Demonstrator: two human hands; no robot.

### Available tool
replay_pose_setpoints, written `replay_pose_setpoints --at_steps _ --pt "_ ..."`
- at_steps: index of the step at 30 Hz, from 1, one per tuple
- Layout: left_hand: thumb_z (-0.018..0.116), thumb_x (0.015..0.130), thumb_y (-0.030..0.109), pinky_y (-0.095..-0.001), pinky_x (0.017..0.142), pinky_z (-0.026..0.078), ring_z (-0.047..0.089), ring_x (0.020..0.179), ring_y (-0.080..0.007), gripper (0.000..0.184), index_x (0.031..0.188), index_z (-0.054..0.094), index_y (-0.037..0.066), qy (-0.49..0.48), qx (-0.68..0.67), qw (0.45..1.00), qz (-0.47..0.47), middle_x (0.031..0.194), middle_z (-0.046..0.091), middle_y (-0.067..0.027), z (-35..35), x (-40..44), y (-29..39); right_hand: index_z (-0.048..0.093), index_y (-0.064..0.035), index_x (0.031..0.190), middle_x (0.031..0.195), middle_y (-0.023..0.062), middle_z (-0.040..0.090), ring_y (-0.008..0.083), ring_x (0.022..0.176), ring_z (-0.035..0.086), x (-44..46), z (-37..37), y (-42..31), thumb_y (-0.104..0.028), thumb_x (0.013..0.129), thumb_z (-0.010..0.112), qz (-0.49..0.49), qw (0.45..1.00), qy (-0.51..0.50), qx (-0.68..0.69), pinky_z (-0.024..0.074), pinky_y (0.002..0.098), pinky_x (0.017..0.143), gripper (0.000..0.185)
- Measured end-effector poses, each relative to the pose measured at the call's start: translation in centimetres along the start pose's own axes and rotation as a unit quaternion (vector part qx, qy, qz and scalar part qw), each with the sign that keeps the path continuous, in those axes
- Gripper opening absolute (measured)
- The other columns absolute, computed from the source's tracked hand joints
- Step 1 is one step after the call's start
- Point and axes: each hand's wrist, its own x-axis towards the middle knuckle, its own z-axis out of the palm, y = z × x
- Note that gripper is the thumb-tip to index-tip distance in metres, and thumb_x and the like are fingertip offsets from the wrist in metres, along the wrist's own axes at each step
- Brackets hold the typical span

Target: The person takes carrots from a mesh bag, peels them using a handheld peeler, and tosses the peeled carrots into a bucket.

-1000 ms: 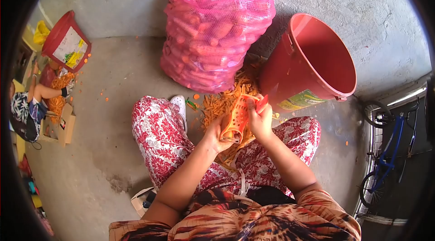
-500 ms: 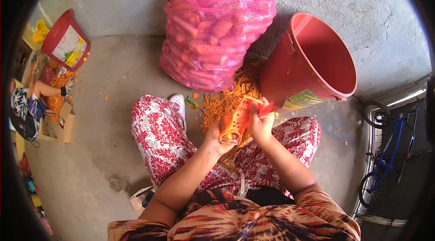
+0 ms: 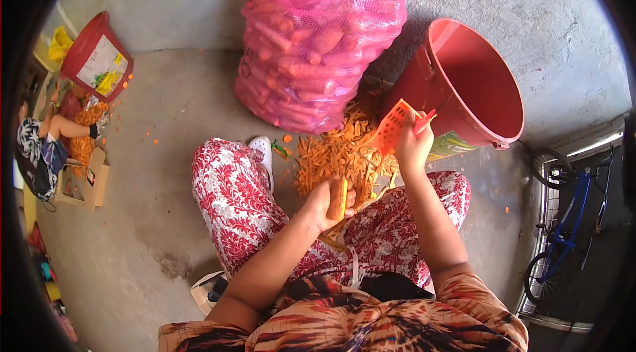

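Observation:
My left hand (image 3: 322, 205) is closed around a carrot (image 3: 338, 198), held upright over the near edge of a pile of orange peelings (image 3: 331, 153). To the right and farther forward, my right hand (image 3: 413, 147) grips an orange, perforated flat tool (image 3: 392, 128) that has a red part (image 3: 424, 122) by the thumb. The tool hangs over the right side of the peelings, in front of a large red bucket (image 3: 457, 87). Beyond the pile stands a pink mesh sack (image 3: 318, 47) full of carrots.
Far left, another person (image 3: 43, 147) sits beside a second red bucket (image 3: 99, 60), orange pieces and a cardboard box (image 3: 96, 180). A blue bicycle (image 3: 573, 219) stands at the right. Grey walls rise behind the sack.
The orange tool has moved up and right with my right hand, away from my left hand. The carrot in my left hand now shows.

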Motion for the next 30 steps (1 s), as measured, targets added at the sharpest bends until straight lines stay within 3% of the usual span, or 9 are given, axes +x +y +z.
replay_pose_setpoints --at_steps 4,6,9,12,15,21,25,28,30 --pt "0.033 0.088 0.037 -0.0271 0.050 0.036 0.043 0.062 -0.0149 0.035 0.084 0.048 0.006 0.015 -0.020 0.999 0.030 0.068 0.045 -0.0049 1.6 -0.1 0.4 0.052 0.0012 0.075 0.056 0.0012 0.046 0.0062 0.053 0.041 -2.7 -0.1 -1.3 -0.014 0.084 0.050 0.072 0.990 -0.097 0.067 0.0367 0.0248 0.048 0.018" --pt "0.032 0.088 0.037 -0.0261 0.051 0.036 0.044 0.062 -0.0147 0.036 0.087 0.049 0.006 0.025 -0.002 0.998 0.054 0.068 0.046 -0.0047 1.8 0.2 0.5 0.052 -0.0008 0.075 0.059 -0.0003 0.046 0.0057 0.054 0.041 -3.8 0.1 -1.1 -0.016 0.084 0.051 0.038 0.992 -0.113 0.046 0.0357 0.0239 0.048 0.018" --pt "0.031 0.089 0.037 -0.0245 0.053 0.037 0.046 0.063 -0.0152 0.036 0.090 0.050 0.006 0.088 0.019 0.990 0.104 0.070 0.048 -0.0050 2.5 -0.1 0.4 0.053 -0.0006 0.077 0.060 -0.0013 0.047 0.0056 0.055 0.042 -4.7 0.5 -0.6 -0.019 0.085 0.050 0.092 0.986 -0.107 0.092 0.0361 0.0234 0.049 0.020" --pt "0.032 0.088 0.038 -0.0282 0.054 0.039 0.048 0.065 -0.0166 0.036 0.091 0.050 0.007 0.031 -0.002 0.995 0.090 0.073 0.050 -0.0059 0.9 0.4 0.7 0.056 -0.0002 0.083 0.061 -0.0021 0.047 0.0053 0.056 0.042 -4.6 0.3 -0.3 -0.020 0.086 0.049 0.106 0.988 -0.092 0.068 0.0364 0.0230 0.050 0.021" --pt "0.034 0.087 0.038 -0.0326 0.056 0.040 0.048 0.065 -0.0186 0.034 0.091 0.050 0.009 0.178 0.039 0.977 0.109 0.075 0.051 -0.0065 2.3 -0.3 0.8 0.058 -0.0002 0.091 0.063 -0.0019 0.049 0.0049 0.056 0.043 -4.2 0.1 -0.4 -0.021 0.086 0.049 0.116 0.987 -0.052 0.096 0.0365 0.0218 0.050 0.024" --pt "0.037 0.083 0.030 -0.0439 0.068 0.039 0.047 0.067 -0.0193 0.021 0.084 0.049 0.013 0.178 -0.077 0.973 0.121 0.077 0.052 -0.0043 0.1 0.0 1.0 0.056 0.0006 0.092 0.065 -0.0007 0.051 0.0056 0.052 0.044 -2.5 -1.1 1.3 -0.025 0.086 0.049 0.205 0.961 -0.034 0.181 0.0359 0.0213 0.045 0.027" --pt "0.039 0.080 0.035 -0.0551 0.086 0.026 0.047 0.074 -0.0193 0.021 0.079 0.049 0.017 0.191 -0.175 0.952 0.166 0.080 0.053 0.0001 0.4 -0.8 1.1 0.054 0.0015 0.098 0.073 0.0010 0.054 0.0069 0.057 0.048 -2.6 -1.5 2.9 -0.026 0.086 0.049 0.246 0.937 -0.041 0.244 0.0391 0.0215 0.050 0.030" --pt "0.038 0.082 0.031 -0.0581 0.088 0.024 0.046 0.075 -0.0197 0.019 0.077 0.049 0.017 0.196 -0.161 0.956 0.145 0.080 0.051 0.0005 1.8 -0.8 1.0 0.053 0.0014 0.101 0.078 0.0015 0.055 0.0070 0.062 0.048 -2.7 -1.6 3.6 -0.025 0.086 0.049 0.262 0.928 -0.047 0.260 0.0404 0.0219 0.055 0.031" --pt "0.037 0.081 0.033 -0.0588 0.089 0.022 0.046 0.081 -0.0212 0.021 0.076 0.050 0.017 0.131 -0.171 0.966 0.144 0.081 0.052 -0.0019 1.3 -0.6 0.8 0.053 0.0011 0.100 0.077 0.0009 0.055 0.0070 0.063 0.048 -2.8 -1.5 3.7 -0.025 0.086 0.049 0.266 0.923 -0.037 0.275 0.0403 0.0220 0.055 0.030"
